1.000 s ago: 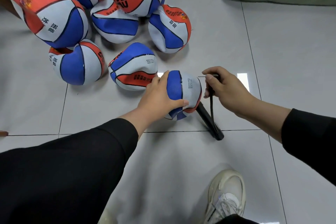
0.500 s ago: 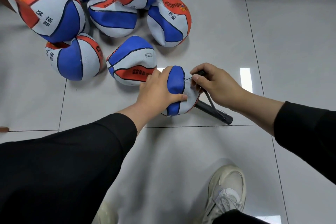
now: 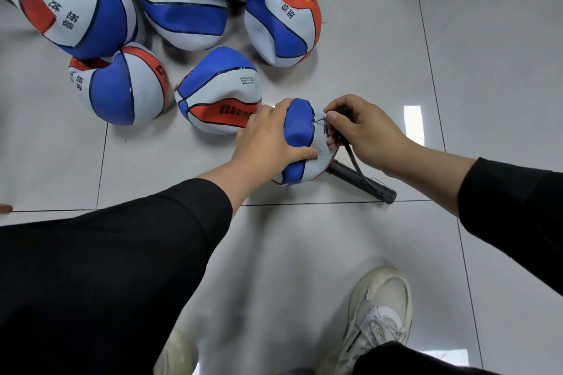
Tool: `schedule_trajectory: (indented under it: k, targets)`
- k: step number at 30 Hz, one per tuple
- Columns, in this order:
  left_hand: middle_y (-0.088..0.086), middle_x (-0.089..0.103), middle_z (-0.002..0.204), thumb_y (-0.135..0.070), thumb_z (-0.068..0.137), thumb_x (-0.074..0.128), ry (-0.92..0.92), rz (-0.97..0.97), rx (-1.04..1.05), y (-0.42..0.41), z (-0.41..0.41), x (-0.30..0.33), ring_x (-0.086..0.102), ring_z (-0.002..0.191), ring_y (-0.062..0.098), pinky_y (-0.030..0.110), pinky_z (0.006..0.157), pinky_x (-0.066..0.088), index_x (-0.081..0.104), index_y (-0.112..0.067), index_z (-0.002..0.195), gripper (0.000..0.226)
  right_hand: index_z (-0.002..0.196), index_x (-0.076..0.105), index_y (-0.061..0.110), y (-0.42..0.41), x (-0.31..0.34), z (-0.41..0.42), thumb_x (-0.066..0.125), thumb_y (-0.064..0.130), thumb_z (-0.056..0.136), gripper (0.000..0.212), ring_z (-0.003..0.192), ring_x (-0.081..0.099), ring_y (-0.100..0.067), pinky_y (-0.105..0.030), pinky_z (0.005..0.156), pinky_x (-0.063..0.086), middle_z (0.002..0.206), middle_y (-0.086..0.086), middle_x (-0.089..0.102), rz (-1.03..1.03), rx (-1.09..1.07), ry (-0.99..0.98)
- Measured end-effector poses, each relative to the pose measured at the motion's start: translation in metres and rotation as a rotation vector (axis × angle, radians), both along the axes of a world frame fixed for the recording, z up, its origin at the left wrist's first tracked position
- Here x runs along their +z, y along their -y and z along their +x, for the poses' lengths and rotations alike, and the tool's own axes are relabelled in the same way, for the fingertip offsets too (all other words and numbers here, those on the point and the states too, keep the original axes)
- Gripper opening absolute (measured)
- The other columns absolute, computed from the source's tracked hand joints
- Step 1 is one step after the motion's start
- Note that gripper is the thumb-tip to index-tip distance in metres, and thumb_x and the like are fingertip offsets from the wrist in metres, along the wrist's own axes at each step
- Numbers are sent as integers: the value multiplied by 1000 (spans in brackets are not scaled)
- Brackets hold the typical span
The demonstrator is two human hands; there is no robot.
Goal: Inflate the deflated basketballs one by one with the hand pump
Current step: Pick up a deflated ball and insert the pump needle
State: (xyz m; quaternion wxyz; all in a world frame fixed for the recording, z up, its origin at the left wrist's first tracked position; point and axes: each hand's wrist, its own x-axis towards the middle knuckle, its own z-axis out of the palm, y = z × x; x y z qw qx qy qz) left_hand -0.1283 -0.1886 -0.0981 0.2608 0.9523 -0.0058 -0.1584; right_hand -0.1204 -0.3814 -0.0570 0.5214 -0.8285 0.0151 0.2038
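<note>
Here the deflated basketball (image 3: 300,143) sits on the tiled floor (image 3: 396,55), caved in and creased rather than round, with a blue panel facing up, white panels beside it and a thin edge of red along its underside. Black seam lines run between the panels, and small dark print shows on the white part.

The left hand (image 3: 268,137) is curled over the ball's left side, fingers on top and thumb pressed across the front, holding it in place. The right hand (image 3: 362,131) is closed around the black hose end, pinching it against the white panel at a seam; a thin needle shows at the fingertips, though whether it is in the valve cannot be told.

The hose (image 3: 355,163) loops down from that hand to the hand pump (image 3: 362,181), a black tube lying on the floor just behind the ball, its near end hidden by the ball.

More basketballs (image 3: 219,91) in the same red, white and blue lie clustered to the upper left, several of them dented; the nearest touches the left hand's fingers.

A pale sneaker (image 3: 377,320) stands on the floor below.
</note>
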Motion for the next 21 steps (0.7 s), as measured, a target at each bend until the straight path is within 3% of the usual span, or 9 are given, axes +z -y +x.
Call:
schedule_trajectory:
  k: [9,14,21]
  targets:
    - [3,48,141,-72,65,83,3,6,1,-1,0,1,48,129,31,48,100,45,34,-35,154,108,111,59,9,-2,-1,4,51,16,106,11,69,67,-18,-44,80,59,81,-5,65,-69,31,38]
    - [1,50,136,-74,64,82,7,16,-12,1,-1,1,48,125,29,47,98,46,34,-36,153,108,112,59,15,-2,2,11,51,24,105,13,72,60,-14,-37,75,52,81,6,63,-340,229,195]
    - [-2,52,128,-72,68,80,18,23,-53,5,-2,1,46,123,26,44,92,42,37,-36,150,100,129,55,10,-8,2,12,44,27,108,29,89,58,-27,-38,78,46,109,-10,67,-527,393,195]
